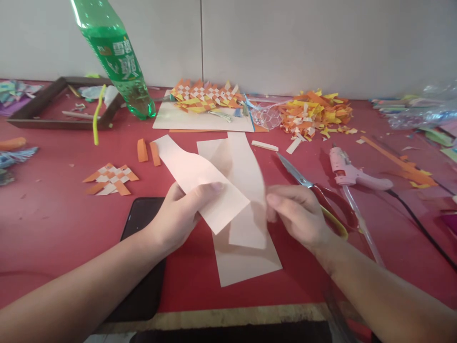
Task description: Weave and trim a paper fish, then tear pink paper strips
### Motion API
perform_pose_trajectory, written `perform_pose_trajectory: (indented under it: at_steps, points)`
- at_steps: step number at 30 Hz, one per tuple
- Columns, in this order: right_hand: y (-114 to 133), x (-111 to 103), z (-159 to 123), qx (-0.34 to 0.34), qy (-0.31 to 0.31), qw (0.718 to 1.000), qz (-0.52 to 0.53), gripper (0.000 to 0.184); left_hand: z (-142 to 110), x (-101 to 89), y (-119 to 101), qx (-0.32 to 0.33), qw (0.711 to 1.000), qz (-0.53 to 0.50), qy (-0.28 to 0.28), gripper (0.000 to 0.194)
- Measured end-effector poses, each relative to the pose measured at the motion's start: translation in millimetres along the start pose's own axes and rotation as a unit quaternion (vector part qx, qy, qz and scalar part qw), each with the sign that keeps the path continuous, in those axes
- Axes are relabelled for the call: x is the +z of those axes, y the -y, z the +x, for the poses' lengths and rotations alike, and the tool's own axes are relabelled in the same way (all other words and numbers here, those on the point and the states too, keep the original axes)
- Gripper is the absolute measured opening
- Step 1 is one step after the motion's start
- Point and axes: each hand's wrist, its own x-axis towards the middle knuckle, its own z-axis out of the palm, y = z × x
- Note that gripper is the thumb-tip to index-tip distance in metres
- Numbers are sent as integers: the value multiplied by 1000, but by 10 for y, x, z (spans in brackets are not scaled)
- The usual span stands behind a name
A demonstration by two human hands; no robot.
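My left hand (182, 209) is closed on a white paper strip (205, 178), thumb on top, held tilted above the table. A second, curved white paper strip (246, 190) stands to its right, partly behind the first. My right hand (296, 212) has its fingers closed at that second strip's right edge; the fingertips are partly hidden. Beneath both strips, a flat white sheet of paper (246, 267) lies on the red table. Just right of my right hand are the scissors (303, 181), blades partly spread, handles partly behind the hand.
Left lie a black phone (139, 286), a woven orange-white paper piece (110, 180) and orange strips (143, 150). Behind stand a green bottle (117, 62), a dark frame (53, 124), woven paper fish (207, 97) and a folded-paper heap (317, 114). A pink glue gun (357, 174) lies right.
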Motion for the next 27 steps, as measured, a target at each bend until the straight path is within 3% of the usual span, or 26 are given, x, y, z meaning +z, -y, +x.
perform_pose_trajectory:
  at_steps: [2,4,7,8,12,14,17,23,25,27]
  points:
    - [15,-5,-36,-23,18,998,-55,52,-17,-12,9,-10,1000,24,15,15]
    - [24,12,-36,-41,-37,992,-112,52,-31,-26,18,-11,998,51,26,15]
    - [-4,63,19,-82,-111,960,-243,25,-52,-35,19,-17,994,84,67,15]
    - [-24,80,42,-97,-106,948,-284,16,-59,-32,13,-20,992,92,85,16]
    - [-97,114,88,-118,-44,921,-368,29,-92,-6,-32,-13,981,132,140,13]
    - [-88,107,76,-109,-43,926,-359,24,-104,4,-51,0,974,162,161,12]
    - [-12,86,48,-100,-39,955,-277,23,-106,10,-53,10,956,206,211,14]
    - [131,119,37,-68,85,991,-80,28,-79,16,-18,-34,904,241,352,33]
    - [143,133,29,-28,77,996,-46,25,-80,8,-10,-24,905,230,357,35]
    - [136,120,20,22,58,998,-12,23,-78,-12,-1,-13,922,220,320,33]
